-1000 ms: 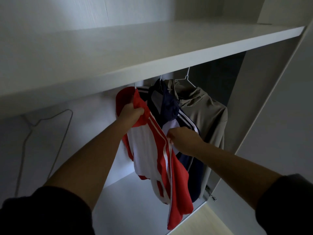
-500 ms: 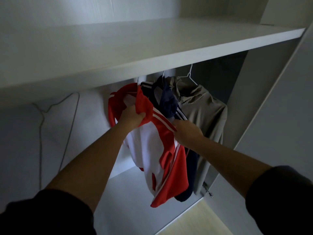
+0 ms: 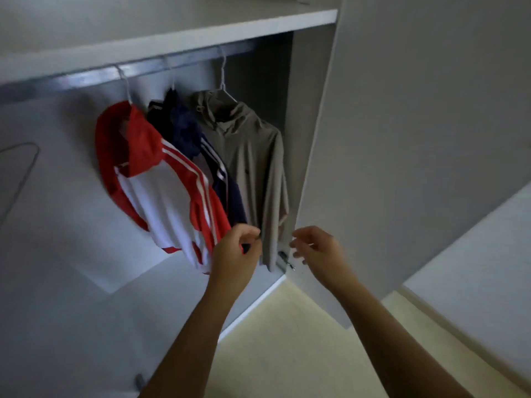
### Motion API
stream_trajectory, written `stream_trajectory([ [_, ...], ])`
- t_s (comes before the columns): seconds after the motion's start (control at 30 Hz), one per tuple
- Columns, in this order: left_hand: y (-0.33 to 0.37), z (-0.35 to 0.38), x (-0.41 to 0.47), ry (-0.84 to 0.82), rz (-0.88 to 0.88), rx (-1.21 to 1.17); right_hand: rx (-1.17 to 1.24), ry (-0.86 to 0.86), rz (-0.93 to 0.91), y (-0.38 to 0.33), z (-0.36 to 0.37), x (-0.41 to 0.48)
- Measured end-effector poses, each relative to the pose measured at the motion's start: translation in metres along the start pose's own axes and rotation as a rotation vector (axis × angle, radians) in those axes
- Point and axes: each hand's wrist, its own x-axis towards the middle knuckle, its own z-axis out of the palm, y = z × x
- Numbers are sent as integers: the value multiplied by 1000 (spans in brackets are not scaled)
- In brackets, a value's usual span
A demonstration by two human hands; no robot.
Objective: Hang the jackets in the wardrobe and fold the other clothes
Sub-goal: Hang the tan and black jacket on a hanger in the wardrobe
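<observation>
1. Wardrobe point(image 3: 57, 225) open, door point(image 3: 416, 139) swung out on the right. View now sits lower than 0.5 s ago, so the rail point(image 3: 86, 79) under the shelf point(image 3: 172, 33) shows.
2. Three jackets hang on the rail towards its right end, touching one another: red jacket point(image 3: 161, 191) leftmost, navy jacket point(image 3: 184, 124) in the middle, grey jacket point(image 3: 253, 156) nearest the door.
3. Red jacket hangs from its own hanger hook with no hand at the collar. 0.5 s ago the left hand gripped that collar and the right hand was at its shoulder.
4. Left hand point(image 3: 232, 254) is now down at the red and navy hems, fingers curled towards the thumb. Can't tell if it pinches cloth.
5. Right hand point(image 3: 319, 251) is off the clothes, in front of the door's lower edge, fingers loosely curled, holding nothing.
6. Bare hanger point(image 3: 26, 168) at the wardrobe's left edge.
7. Hinge point(image 3: 284, 259) between the two hands, below the grey sleeve.
</observation>
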Motion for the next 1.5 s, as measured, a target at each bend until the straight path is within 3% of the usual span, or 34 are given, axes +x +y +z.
stream_trajectory([
  [0.2, 58, 154, -103, -333, -56, -153, 222, 259, 180, 85, -132, -125],
  [0.47, 156, 348, -245, -823, 91, -277, 316, 674, 336, 178, -294, -321],
  [0.7, 214, 480, -335, -1209, 214, -254, 387, 1100, 483, 246, -384, -436],
  [1.13, 320, 772, -441, -1672, 296, -220, 519, 1555, 689, 374, -583, -544],
  [1.27, 361, 859, -467, -1773, 364, -180, 610, 1654, 673, 406, -646, -561],
  [1.5, 382, 957, -549, -1962, 372, -85, 750, 1847, 764, 459, -674, -630],
])
